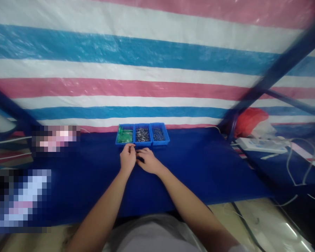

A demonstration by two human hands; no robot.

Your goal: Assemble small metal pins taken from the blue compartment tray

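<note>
My left hand (128, 160) is just in front of a row of three blue bins, its fingers curled together in a pinch. Close beside it, my right hand (148, 161) has bent fingers whose tips meet near the left fingertips. Whatever is between the fingers is too small or hidden to make out. The left bin (116, 140) holds green, slim pieces. In the middle bin (143, 144) lie many small silvery metal pieces, and the right bin (161, 142) has thinner, pin-like metal pieces.
A dark blue tabletop (204, 168) extends on both sides of my arms. Behind it hangs a striped plastic sheet (147, 87). On the right are a red bag (252, 120), a white box (262, 144) and a power strip (306, 154) with cables. Blurred-out patches cover the left side.
</note>
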